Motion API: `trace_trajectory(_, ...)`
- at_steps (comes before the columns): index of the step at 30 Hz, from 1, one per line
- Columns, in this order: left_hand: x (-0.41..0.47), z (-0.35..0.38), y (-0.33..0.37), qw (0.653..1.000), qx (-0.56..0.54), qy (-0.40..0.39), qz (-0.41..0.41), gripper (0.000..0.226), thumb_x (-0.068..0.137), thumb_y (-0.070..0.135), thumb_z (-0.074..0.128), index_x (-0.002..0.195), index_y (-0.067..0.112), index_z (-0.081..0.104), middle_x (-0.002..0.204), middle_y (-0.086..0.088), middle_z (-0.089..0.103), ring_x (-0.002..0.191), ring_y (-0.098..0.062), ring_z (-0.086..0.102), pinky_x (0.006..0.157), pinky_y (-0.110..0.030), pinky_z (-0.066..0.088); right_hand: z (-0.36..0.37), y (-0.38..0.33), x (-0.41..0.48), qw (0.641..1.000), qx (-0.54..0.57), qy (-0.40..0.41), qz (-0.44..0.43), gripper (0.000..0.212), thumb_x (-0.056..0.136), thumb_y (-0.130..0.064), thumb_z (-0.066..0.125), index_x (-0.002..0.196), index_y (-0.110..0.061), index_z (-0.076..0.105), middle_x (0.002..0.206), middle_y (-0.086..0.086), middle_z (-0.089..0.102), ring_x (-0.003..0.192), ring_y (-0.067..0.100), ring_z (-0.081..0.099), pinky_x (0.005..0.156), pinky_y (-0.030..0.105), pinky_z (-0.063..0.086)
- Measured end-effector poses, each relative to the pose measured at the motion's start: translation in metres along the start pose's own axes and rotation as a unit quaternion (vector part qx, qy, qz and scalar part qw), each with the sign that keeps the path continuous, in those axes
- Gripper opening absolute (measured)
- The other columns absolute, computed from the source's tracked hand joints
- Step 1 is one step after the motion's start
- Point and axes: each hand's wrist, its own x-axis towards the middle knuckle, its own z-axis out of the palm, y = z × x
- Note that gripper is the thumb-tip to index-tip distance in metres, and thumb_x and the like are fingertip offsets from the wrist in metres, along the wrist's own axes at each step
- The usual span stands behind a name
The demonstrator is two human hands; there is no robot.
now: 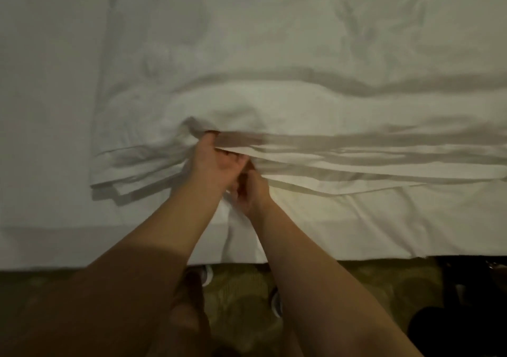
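Head view looks down on a large white cotton bedsheet, folded into several layers and lying rumpled across the near part of a white-covered mattress. Its stacked hems run left to right just in front of the person, and they fan apart unevenly at the left corner, which is probably why both hands work there.

The left hand has its thumb on top of a raised fold and its fingers tucked beneath, so it is clamped on the upper layers. It seems to lift them off the rest, and a taut crease runs from this grip away to the right.

The right hand sits just beside the left, touching it, with fingers curled in on a lower hem. It appears to pinch that edge, likely to draw it level with the layers held above. Working this close together lets the person match edge to edge before the next fold.

Long ridges and shadows across the sheet suggest it has yet to be smoothed flat.

Below the mattress edge, a patterned olive carpet shows between the forearms, with white shoe toes close to the bed. A dark shape stands at the lower right, too dim to identify
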Motion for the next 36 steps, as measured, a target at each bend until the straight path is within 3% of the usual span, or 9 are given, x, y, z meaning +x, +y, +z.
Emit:
trace_trajectory(3,-0.006,0.008,0.018,0.999,0.030,-0.041,-0.017,0.021,0.097,0.018,0.041,0.101,0.010,0.060,0.103,-0.007,0.063,0.108,-0.024,0.057,0.079,-0.039,0.049,0.051,0.007,0.007,0.995,-0.068,0.013,-0.074,0.028,0.098,-0.006,0.044,0.122,0.002,0.054,0.110,0.017,0.062,0.099,0.017,0.061,0.093,0.035,0.051)
trace_trajectory(7,-0.016,0.017,0.034,0.992,0.034,-0.102,-0.066,0.021,0.099,0.019,0.040,0.094,0.011,0.058,0.100,-0.007,0.064,0.125,-0.024,0.051,0.092,-0.041,0.043,0.025,0.044,-0.013,0.943,-0.242,0.175,-0.144,0.022,0.099,-0.014,0.044,0.084,-0.006,0.058,0.081,0.005,0.060,0.078,0.022,0.057,0.059,0.023,0.044)
trace_trajectory(12,-0.009,-0.037,0.027,0.957,0.273,-0.067,-0.072,0.018,0.100,0.023,0.040,0.106,0.018,0.057,0.121,-0.003,0.060,0.123,-0.022,0.049,0.092,-0.035,0.040,0.003,0.072,-0.006,0.932,-0.248,0.237,-0.116,0.043,0.100,-0.027,0.041,0.067,-0.007,0.059,0.066,0.006,0.059,0.062,0.019,0.056,0.062,0.032,0.044)
trace_trajectory(20,0.002,-0.133,0.065,0.545,0.813,0.050,0.198,0.037,0.097,0.032,0.045,0.127,0.013,0.057,0.120,-0.010,0.062,0.113,-0.028,0.056,0.094,-0.034,0.044,0.058,0.090,0.001,0.999,0.039,0.032,-0.007,0.021,0.095,-0.028,0.056,0.087,-0.008,0.060,0.057,0.003,0.048,0.039,0.009,0.042,0.039,0.020,0.033)
trace_trajectory(24,-0.003,-0.141,0.089,0.464,0.829,0.059,0.307,0.039,0.098,0.035,0.039,0.121,0.010,0.058,0.117,-0.013,0.063,0.109,-0.030,0.057,0.092,-0.038,0.045,0.098,0.093,0.009,0.995,-0.072,0.041,-0.052,0.027,0.098,-0.030,0.051,0.103,-0.004,0.060,0.076,0.010,0.060,0.056,0.016,0.052,0.050,0.027,0.045)
trace_trajectory(27,-0.002,-0.134,0.112,0.461,0.811,0.102,0.345,0.038,0.100,0.033,0.040,0.127,0.011,0.055,0.130,-0.015,0.055,0.123,-0.030,0.046,0.101,-0.032,0.034,0.095,0.130,-0.003,0.982,-0.150,0.081,-0.078,0.030,0.098,-0.035,0.048,0.092,-0.007,0.056,0.071,0.004,0.056,0.062,0.014,0.052,0.058,0.027,0.046)
trace_trajectory(31,0.011,-0.167,0.141,0.632,0.728,0.102,0.245,0.027,0.102,0.029,0.039,0.122,0.016,0.051,0.112,-0.011,0.055,0.119,-0.030,0.047,0.097,-0.016,0.038,0.081,0.138,0.001,0.982,-0.160,0.099,-0.025,0.042,0.099,-0.038,0.046,0.069,-0.009,0.052,0.058,0.004,0.049,0.048,0.014,0.045,0.045,0.023,0.042)
trace_trajectory(33,0.007,-0.192,0.148,0.608,0.735,0.107,0.280,0.024,0.100,0.019,0.043,0.109,0.005,0.060,0.102,-0.008,0.057,0.098,-0.022,0.053,0.086,-0.024,0.041,0.092,0.137,0.002,0.995,-0.076,0.066,0.007,0.038,0.101,-0.034,0.046,0.074,-0.008,0.055,0.053,0.003,0.050,0.043,0.013,0.045,0.044,0.024,0.045)
trace_trajectory(36,0.003,-0.216,0.146,0.468,0.812,0.090,0.337,0.019,0.095,0.007,0.049,0.098,-0.004,0.064,0.093,-0.017,0.063,0.088,-0.028,0.057,0.076,-0.020,0.034,0.107,0.155,0.001,0.998,0.003,-0.011,0.057,0.039,0.099,-0.035,0.047,0.071,-0.010,0.056,0.056,0.002,0.049,0.048,0.015,0.044,0.051,0.028,0.046)
